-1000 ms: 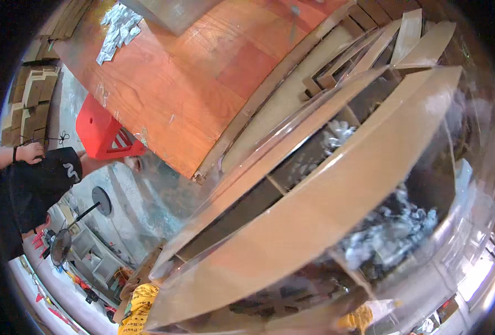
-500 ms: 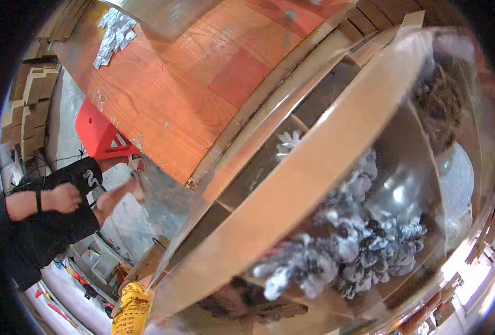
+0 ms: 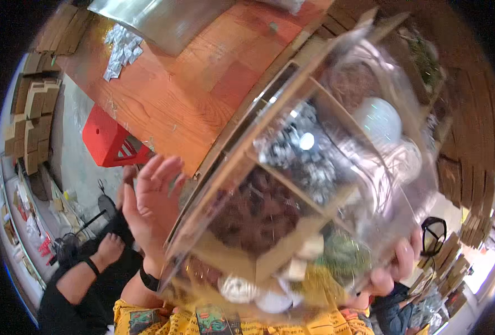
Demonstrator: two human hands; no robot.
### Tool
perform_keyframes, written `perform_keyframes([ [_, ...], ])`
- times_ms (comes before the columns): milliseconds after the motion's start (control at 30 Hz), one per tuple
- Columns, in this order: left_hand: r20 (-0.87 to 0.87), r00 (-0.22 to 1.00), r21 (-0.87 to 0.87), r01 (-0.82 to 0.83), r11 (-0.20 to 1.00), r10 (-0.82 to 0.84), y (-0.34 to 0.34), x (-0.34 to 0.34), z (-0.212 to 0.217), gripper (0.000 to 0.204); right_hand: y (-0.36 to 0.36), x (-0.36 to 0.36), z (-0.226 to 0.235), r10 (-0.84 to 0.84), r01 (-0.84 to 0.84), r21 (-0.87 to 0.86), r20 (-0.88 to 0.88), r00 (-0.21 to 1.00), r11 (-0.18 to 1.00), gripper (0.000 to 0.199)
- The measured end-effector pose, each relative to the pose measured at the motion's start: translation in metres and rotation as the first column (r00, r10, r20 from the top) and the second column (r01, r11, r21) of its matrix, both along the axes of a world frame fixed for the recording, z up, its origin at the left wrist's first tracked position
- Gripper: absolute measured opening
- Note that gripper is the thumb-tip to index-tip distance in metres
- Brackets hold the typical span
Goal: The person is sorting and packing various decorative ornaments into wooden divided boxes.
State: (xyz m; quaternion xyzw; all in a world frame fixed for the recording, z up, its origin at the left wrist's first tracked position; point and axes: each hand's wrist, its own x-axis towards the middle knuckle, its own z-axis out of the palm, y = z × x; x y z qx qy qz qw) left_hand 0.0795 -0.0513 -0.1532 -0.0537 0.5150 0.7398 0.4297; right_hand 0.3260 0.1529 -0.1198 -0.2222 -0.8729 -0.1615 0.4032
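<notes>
Holding a clear-fronted compartment box (image 3: 314,167) up close before the head camera, tilted, long axis running from lower left to upper right. Cardboard dividers inside, splitting it into cells: silver pine cones (image 3: 300,153) near the middle, brown pine cones (image 3: 253,215) below them, pale baubles (image 3: 378,120) toward the upper right, greenish moss-like filling at the lower right.

Left hand (image 3: 149,204) flat against the box's lower-left side, fingers spread and pointing up, palm pressed to the edge, dark band at the wrist. Right hand (image 3: 395,268) at the lower-right corner, fingertips curled round the edge from behind; only the tips visible, so hard to tell how firm the grip is. Box between the two hands, rising up and away from them, the near short end lowest and closest to the chest; left hand more fully on it. Yellow patterned sleeves at the bottom edge.

Beyond: an orange wooden table (image 3: 163,84), a red stool (image 3: 110,142) beside it, stacked cardboard at left, another person's forearm (image 3: 85,273) low on the left.
</notes>
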Motion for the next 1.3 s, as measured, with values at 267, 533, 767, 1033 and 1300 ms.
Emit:
perform_keyframes([
  [267, -0.571, 0.582, -0.012, 0.699, 0.715, -0.579, 0.054, 0.005, 0.074, 0.082, -0.022, 0.022, 0.002, 0.112, -0.390, -0.643, -0.429, 0.896, 0.659, 0.074],
  [533, -0.405, 0.666, 0.167, 0.728, 0.665, -0.627, 0.076, 0.015, 0.058, 0.059, -0.023, 0.006, 0.020, 0.034, -0.318, -0.681, -0.396, 0.918, 0.660, 0.062],
  [767, -0.430, 0.636, 0.329, 0.771, 0.545, -0.640, 0.085, -0.004, 0.054, 0.060, -0.055, 0.003, 0.040, -0.049, -0.264, -0.767, -0.358, 0.932, 0.585, 0.060],
  [1033, -0.550, 0.472, 0.220, 0.878, 0.426, -0.689, 0.102, -0.010, 0.081, 0.067, -0.075, 0.004, 0.043, -0.087, -0.279, -0.771, -0.396, 0.914, 0.572, 0.054],
  [1300, -0.413, 0.529, 0.323, 0.846, 0.424, -0.741, 0.118, -0.007, 0.086, 0.066, -0.074, 0.003, 0.038, -0.087, -0.310, -0.743, -0.442, 0.893, 0.593, 0.053],
])
